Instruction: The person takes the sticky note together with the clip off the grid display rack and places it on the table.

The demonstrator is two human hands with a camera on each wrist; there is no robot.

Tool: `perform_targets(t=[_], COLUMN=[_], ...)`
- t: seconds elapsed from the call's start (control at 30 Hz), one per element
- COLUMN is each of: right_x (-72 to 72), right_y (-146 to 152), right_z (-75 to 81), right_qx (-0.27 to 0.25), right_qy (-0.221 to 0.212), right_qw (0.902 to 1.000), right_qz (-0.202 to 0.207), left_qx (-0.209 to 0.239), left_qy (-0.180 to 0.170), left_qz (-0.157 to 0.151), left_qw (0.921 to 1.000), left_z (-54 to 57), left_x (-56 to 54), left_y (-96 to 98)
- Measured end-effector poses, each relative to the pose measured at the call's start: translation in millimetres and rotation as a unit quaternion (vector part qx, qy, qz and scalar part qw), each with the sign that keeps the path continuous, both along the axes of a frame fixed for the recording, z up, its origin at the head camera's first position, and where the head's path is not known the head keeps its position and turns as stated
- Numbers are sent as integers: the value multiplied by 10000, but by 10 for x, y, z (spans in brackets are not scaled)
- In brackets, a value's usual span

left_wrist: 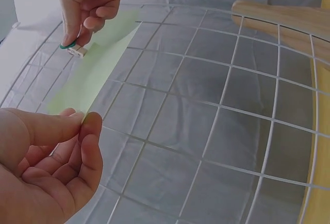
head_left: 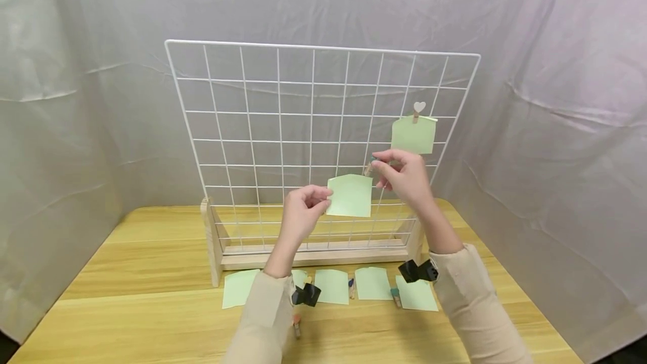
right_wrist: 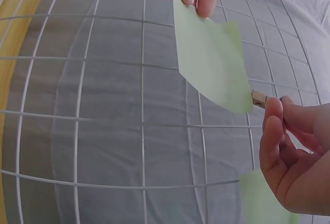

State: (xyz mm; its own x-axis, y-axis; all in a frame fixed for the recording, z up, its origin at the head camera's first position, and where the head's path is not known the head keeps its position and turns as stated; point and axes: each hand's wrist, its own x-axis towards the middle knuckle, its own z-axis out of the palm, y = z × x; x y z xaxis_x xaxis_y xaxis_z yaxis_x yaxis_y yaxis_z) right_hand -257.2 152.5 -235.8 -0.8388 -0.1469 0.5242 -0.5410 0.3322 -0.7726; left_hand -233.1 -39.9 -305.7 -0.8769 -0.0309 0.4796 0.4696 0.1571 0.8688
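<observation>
My left hand (head_left: pixel 305 210) pinches the left edge of a pale green paper note (head_left: pixel 350 195) between thumb and fingertips, in front of the white wire grid (head_left: pixel 295 111). At the note's upper right corner, my right hand (head_left: pixel 404 177) pinches a small wooden clothespin (right_wrist: pixel 259 99) with a teal end. In the right wrist view the clothespin's tip meets the note's edge, close to a grid wire. Another green note (head_left: pixel 413 135) hangs at the grid's upper right, under a clothespin with a white heart (head_left: pixel 419 107).
The grid stands in a wooden base (head_left: pixel 313 257) on the wooden table (head_left: pixel 151 324). Several green notes lie in a row before it, among them one in the middle (head_left: pixel 331 286). Small clothespins lie around them, including one with an orange-red top (head_left: pixel 296 324). Grey cloth (head_left: pixel 283 4) surrounds the table.
</observation>
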Motion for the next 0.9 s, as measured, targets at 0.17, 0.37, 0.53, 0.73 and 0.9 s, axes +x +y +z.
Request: perform_targets(t=[0.17,0.37,0.53,0.73,0.9], right_x=[43,82,92,114,132], right_y=[21,41,68,107,134], right_z=[-93,-211,-296,-374,-443], right_qx=[-34,68,77,-63,43], right_qy=[-178,-186,-265,-415,-490], right_qw=[9998,9998,9996,9991,9988], right_qz=[30,7,-11,-29,-27], left_qx=[-27,-4,-53,-40,1], left_qy=[-111,-262,-297,-397,-685], left_qz=[26,-5,28,11,-92], left_qw=[9999,9997,9995,9992,9976], left_z=[-63,-145,-234,-362,-444], left_x=[35,53,57,86,145], left_y=[-12,-21,-31,-40,-35])
